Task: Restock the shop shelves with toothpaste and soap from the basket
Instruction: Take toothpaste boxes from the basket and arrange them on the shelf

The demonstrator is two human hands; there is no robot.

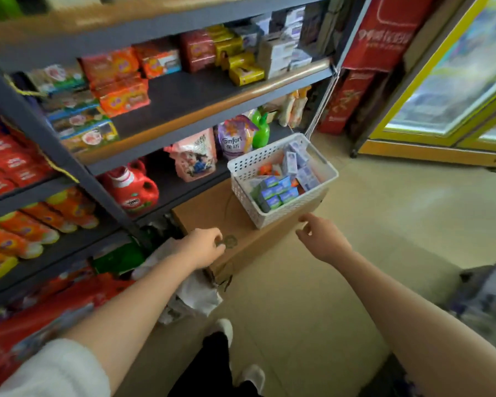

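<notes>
A white perforated basket (242, 170) stands on a brown cardboard box (209, 216) beside the shelves. It holds several small blue-and-green boxes (275, 191), pale purple boxes (295, 161) and something orange. My left hand (205, 246) hovers over the cardboard box with its fingers curled and nothing in it. My right hand (321, 239) is just in front of the basket's near corner, fingers loosely spread, holding nothing. The grey shelf (184, 96) above carries soap packs in orange, red and yellow, with bare room in its middle.
Lower shelves hold a red detergent jug (132, 187), refill pouches (195, 156) and a green bottle (261, 130). Orange and red packs fill the left bay. A yellow-framed glass door (441, 96) stands at the right. My feet (224, 328) are on the beige floor.
</notes>
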